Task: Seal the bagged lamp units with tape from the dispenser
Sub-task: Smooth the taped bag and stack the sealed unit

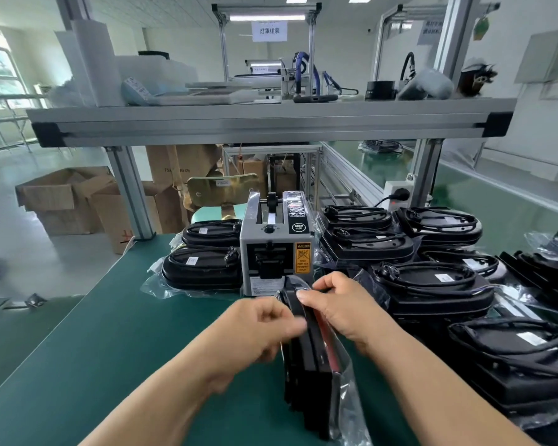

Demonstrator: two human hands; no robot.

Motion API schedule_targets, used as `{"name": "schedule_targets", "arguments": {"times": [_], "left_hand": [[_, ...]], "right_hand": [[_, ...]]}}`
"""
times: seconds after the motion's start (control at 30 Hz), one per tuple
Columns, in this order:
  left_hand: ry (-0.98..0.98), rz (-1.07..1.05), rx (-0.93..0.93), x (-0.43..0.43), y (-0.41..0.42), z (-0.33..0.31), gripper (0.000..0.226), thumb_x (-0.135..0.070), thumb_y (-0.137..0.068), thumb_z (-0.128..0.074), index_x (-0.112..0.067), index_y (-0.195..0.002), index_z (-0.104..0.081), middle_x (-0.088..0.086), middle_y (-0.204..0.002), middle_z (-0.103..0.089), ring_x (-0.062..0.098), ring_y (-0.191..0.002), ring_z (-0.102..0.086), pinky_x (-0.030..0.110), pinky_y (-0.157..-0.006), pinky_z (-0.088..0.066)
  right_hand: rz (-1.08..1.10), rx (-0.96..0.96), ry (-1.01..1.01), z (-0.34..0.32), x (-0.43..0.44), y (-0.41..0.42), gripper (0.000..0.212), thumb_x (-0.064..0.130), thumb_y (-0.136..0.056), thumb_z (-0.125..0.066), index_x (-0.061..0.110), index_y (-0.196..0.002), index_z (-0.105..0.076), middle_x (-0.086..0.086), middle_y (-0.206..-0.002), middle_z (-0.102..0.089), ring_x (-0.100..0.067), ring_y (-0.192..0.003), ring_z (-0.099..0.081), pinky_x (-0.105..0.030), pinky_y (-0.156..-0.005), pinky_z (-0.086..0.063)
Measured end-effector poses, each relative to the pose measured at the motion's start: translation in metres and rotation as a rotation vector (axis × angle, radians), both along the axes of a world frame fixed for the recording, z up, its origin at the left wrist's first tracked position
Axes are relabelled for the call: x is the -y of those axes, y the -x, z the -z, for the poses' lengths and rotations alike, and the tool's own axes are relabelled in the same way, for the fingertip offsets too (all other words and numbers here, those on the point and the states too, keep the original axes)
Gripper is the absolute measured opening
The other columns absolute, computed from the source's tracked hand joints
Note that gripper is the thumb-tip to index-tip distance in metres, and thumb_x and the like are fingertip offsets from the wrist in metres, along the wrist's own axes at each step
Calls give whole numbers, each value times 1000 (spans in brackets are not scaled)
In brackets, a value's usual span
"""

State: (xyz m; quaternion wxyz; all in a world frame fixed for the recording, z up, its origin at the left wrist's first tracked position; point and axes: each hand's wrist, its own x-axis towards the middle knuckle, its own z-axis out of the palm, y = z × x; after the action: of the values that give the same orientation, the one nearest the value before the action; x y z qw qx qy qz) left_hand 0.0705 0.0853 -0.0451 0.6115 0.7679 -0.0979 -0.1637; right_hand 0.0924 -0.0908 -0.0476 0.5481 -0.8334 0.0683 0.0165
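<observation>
A bagged lamp unit (306, 365) stood on edge on the bench (110, 333), directly in front of the tape dispenser (276, 252). The grip of the right hand (342, 307) pinched its folded bag top. The left hand (258, 329) lay blurred against it, grip not determinable. Step judged: closing the flap. Next move requires tape drawn from the dispenser.

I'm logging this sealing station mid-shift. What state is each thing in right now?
Held lamp unit: bagged, standing on edge between both hands.
Right hand: pinches the top of the unit's bag.
Left hand: fingers curled against the unit, blurred; grip unclear.
Tape dispenser: upright, just behind the hands.
Stacked lamp units: bagged, lying flat.
Cardboard box: flaps open.
</observation>
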Motion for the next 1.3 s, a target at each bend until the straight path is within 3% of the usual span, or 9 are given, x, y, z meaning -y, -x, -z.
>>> {"name": "schedule_targets", "arguments": {"times": [0.17,0.3,0.47,0.7,0.83,1.03,1.13,1.23,1.3], "left_hand": [[352,-581,-304,13,-72,6,15,-21,-95,-65,-16,-81,-66,-7,-56,-58,2,-40,-47,15,-39,-36],[471,-703,-451,28,-106,13,9,-18,-96,-63,-13,-89,-63,-6,-48,-55,0,-32,-46,12,-35,-33],[543,-774,-486,41,-122,12,10,-15,-94,-66,-12,-102,-62,-3,-62,-58,2,-39,-50,12,-33,-32],[633,-1004,-398,57,-121,8,16,-5,-84,-62,-11,-74,-52,-1,-54,-55,7,-43,-49,19,-40,-34],[574,-767,-290,40,-102,8,21,-8,-86,-63,-17,-68,-55,-8,-49,-47,3,-40,-41,16,-40,-34],[183,-64,-168,10,-47,-9,29,-14,-91,-63,-21,-63,-64,-4,-60,-53,6,-47,-43,18,-49,-38],[56,-9,-117,9,-36,-14,23,-15,-90,-65,-20,-68,-62,-5,-58,-49,7,-50,-41,23,-56,-34],[2,-27,-111,7,-36,-16,19,-14,-88,-68,-17,-70,-62,-4,-55,-45,8,-49,-37,21,-53,-32],[-28,-29,-109,5,-38,-16,19,-13,-87,-70,-16,-71,-61,-4,-53,-44,8,-48,-36,19,-50,-32]], "right_hand": [[30,3,-84,12,4,4,29,48,-82,-73,25,-98,-64,1,-92,-72,-16,-85,-70,-35,-82,-56],[21,7,-86,13,6,5,29,48,-85,-72,25,-100,-64,-1,-96,-71,-17,-88,-69,-37,-86,-56],[41,16,-138,13,7,5,27,46,-83,-74,24,-97,-65,4,-84,-71,-3,-64,-65,-21,-63,-49],[30,22,-156,15,6,6,28,48,-83,-73,27,-98,-64,7,-80,-71,3,-58,-65,-19,-60,-48],[18,24,-146,16,10,8,29,51,-84,-71,28,-99,-64,5,-86,-73,-7,-75,-69,-24,-69,-52],[-88,-12,-218,15,15,12,18,41,-90,-69,23,-96,-67,6,-80,-72,1,-62,-64,-18,-58,-49],[-109,-13,-223,15,13,14,15,39,-93,-64,25,-96,-67,11,-73,-68,3,-58,-60,-19,-60,-49],[-148,-46,-266,13,9,18,16,38,-95,-61,23,-98,-67,15,-63,-67,4,-53,-60,-13,-50,-47],[-149,-50,-297,13,7,20,17,37,-95,-62,22,-99,-66,8,-70,-70,-3,-59,-63,-20,-57,-52]]}}
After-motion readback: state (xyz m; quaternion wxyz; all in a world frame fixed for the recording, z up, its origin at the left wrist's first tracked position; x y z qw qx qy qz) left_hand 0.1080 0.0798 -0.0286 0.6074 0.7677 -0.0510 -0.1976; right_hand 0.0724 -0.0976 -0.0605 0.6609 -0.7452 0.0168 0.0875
